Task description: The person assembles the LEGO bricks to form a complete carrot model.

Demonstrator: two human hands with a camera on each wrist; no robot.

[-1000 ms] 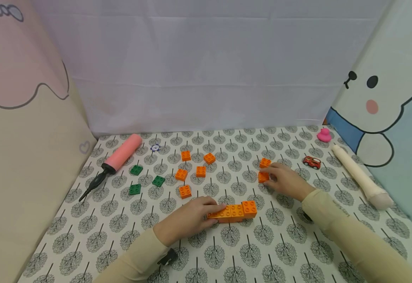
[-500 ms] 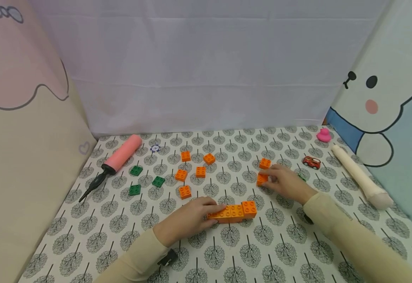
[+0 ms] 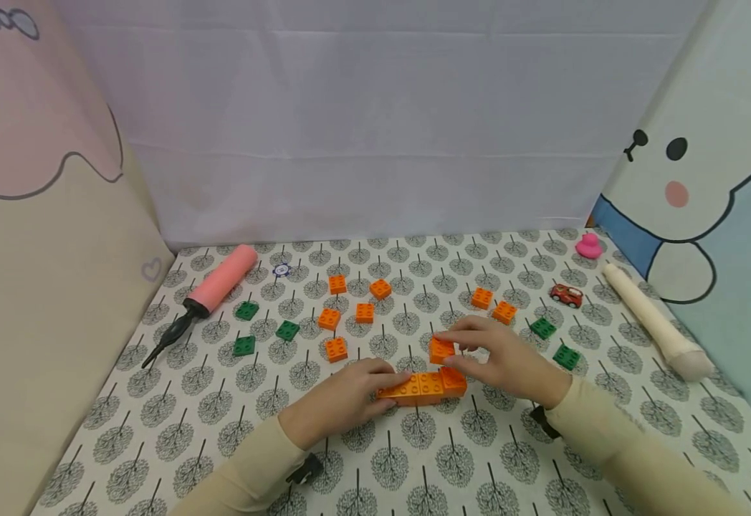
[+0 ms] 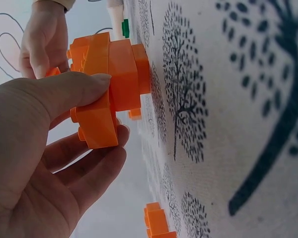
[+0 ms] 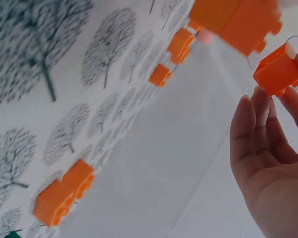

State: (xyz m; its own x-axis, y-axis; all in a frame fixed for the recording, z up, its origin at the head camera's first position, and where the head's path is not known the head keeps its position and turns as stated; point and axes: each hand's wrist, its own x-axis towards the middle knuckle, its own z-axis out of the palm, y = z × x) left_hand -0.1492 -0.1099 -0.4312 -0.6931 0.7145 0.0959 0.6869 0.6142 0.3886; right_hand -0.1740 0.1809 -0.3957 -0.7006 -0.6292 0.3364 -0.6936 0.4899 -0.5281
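Near the middle of the table, my left hand (image 3: 343, 398) grips the left end of a row of joined orange toy building bricks (image 3: 431, 387). In the left wrist view the thumb lies on one side of the joined bricks (image 4: 123, 74) and curled fingers on the other. My right hand (image 3: 511, 362) pinches a single orange brick (image 3: 441, 351) just behind the row's right end. The right wrist view shows this brick (image 5: 277, 72) between thumb and fingers, apart from the row (image 5: 233, 22).
Several loose orange bricks (image 3: 365, 313) lie farther back, two more orange bricks (image 3: 504, 312) behind my right hand. Green bricks (image 3: 287, 330) sit on both sides. A pink pump (image 3: 223, 279) lies left; a toy car (image 3: 566, 295), pink duck (image 3: 589, 246) and cream stick (image 3: 653, 322) lie right.
My right hand has taken an orange brick from the right-hand group and carried it left and nearer, to the row. The left hand stays on the row.
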